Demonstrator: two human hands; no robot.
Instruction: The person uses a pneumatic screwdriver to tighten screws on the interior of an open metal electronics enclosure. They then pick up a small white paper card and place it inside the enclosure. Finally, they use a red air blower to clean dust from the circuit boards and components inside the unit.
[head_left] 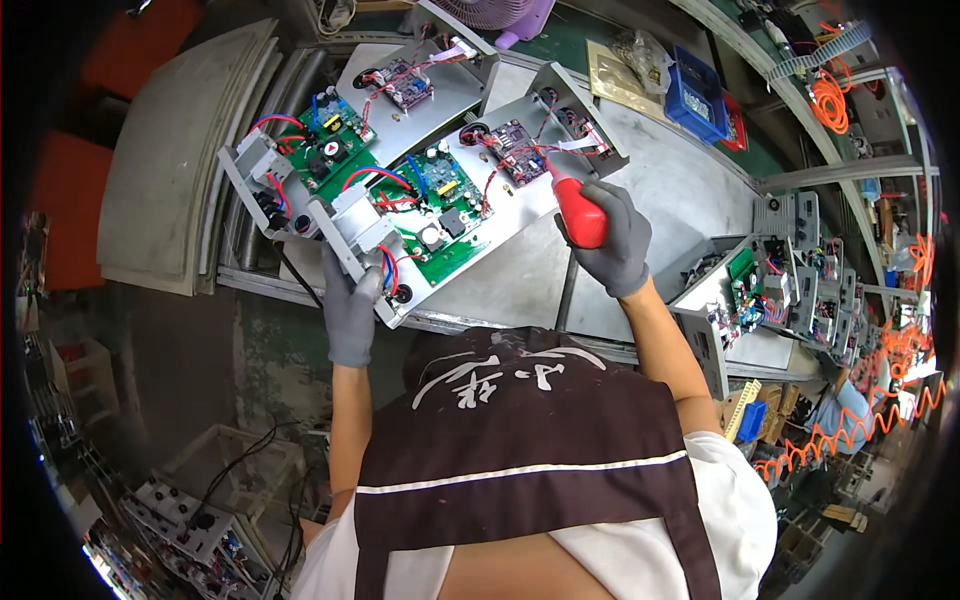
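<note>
Below my dark-brown apron [530, 440], my grey-gloved left hand [350, 305] clamps the grey metal chassis [500, 215] at seven o'clock; my right hand [610, 240], fist closed round the red-handled screwdriver [578, 210], is judged mid-fastening at the purple circuit board [515, 138], needing steady downward pressure next.

A crinkled clear plastic bag [640, 48] lies on a flat tan packet [622, 80], well beyond the right hand [610, 240]. A blue bin [697, 95] sits just right of them. No labels, signs or screens show clearly.

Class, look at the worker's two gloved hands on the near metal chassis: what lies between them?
In the head view, between the left hand and the right hand gripping a red screwdriver lies the chassis's green circuit board with red wires.
</note>
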